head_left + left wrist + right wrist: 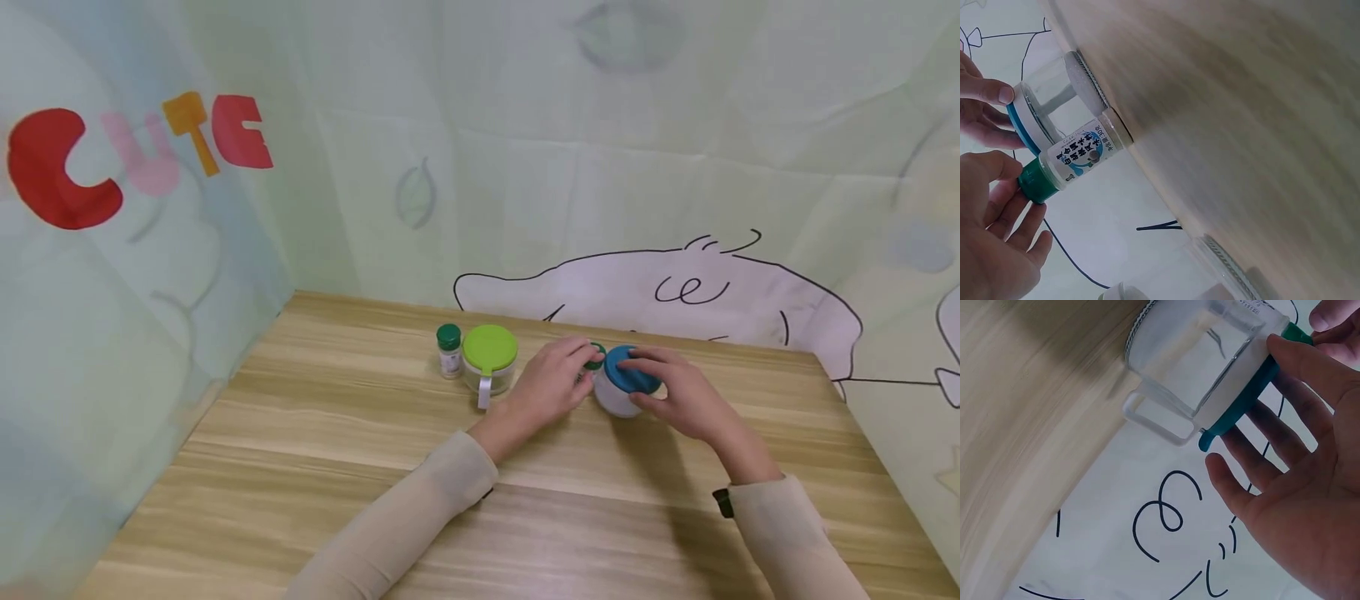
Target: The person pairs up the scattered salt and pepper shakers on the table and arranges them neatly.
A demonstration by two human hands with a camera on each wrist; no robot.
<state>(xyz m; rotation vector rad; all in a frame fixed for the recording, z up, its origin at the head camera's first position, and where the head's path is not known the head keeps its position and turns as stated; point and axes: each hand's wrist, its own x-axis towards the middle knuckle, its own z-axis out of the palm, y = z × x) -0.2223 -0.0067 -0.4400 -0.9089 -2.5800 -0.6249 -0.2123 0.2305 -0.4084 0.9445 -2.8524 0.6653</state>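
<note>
My left hand [546,379] pinches the green cap of a small spice bottle [1088,150] with a printed label. The bottle stands on the table, right beside a clear seasoning jar [1191,353] with a blue lid [630,371]. On that lid is my right hand [678,396], thumb at one edge and fingers spread across the far side. The jar's clear handle [1160,415] shows in the right wrist view, free of the fingers. Seen from the head, the left fingers hide most of the spice bottle.
Left of the hands stands another clear jar with a lime-green lid [490,346] and a pale handle. Next to it is a second green-capped spice bottle [449,350]. The wooden table [315,467] meets a printed cloth backdrop [375,217] behind the containers.
</note>
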